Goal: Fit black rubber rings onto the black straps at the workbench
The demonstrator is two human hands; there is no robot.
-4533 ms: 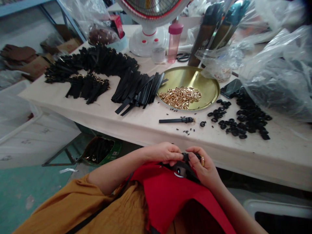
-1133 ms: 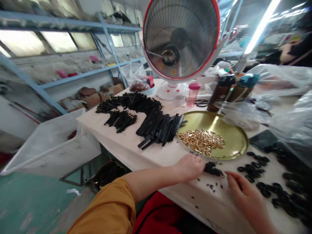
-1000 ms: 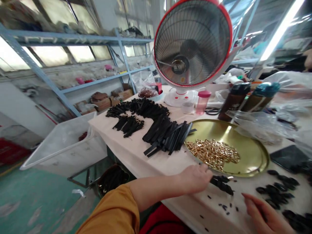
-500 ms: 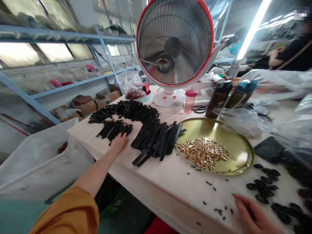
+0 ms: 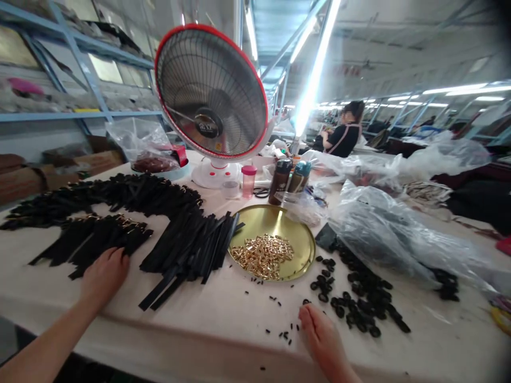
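My left hand (image 5: 107, 274) rests at the right end of a short row of black straps (image 5: 85, 239) with gold-coloured metal ends, its fingers bent down on a strap; the fingertips are partly hidden. Just right of it lies a thick bundle of plain black strips (image 5: 191, 247). My right hand (image 5: 322, 332) is low over the table, thumb and forefinger pinched, with a small black ring (image 5: 306, 301) at the fingertips. Several loose black rings (image 5: 359, 306) lie to its right. Beyond it a round gold tray (image 5: 301, 250) holds a heap of small gold-coloured metal fittings (image 5: 265, 255).
A red-rimmed fan-shaped heater (image 5: 211, 101) stands behind the tray, beside a pink cup (image 5: 248, 183) and two dark bottles (image 5: 280, 181). Clear plastic bags (image 5: 395, 239) cover the right side. Tiny black bits (image 5: 285, 335) dot the front. A person (image 5: 345, 133) sits farther back.
The view has swung to the right, showing more of the black rings and the bags. My right hand's fingers have come together at a ring; my left hand stays by the short row of straps.
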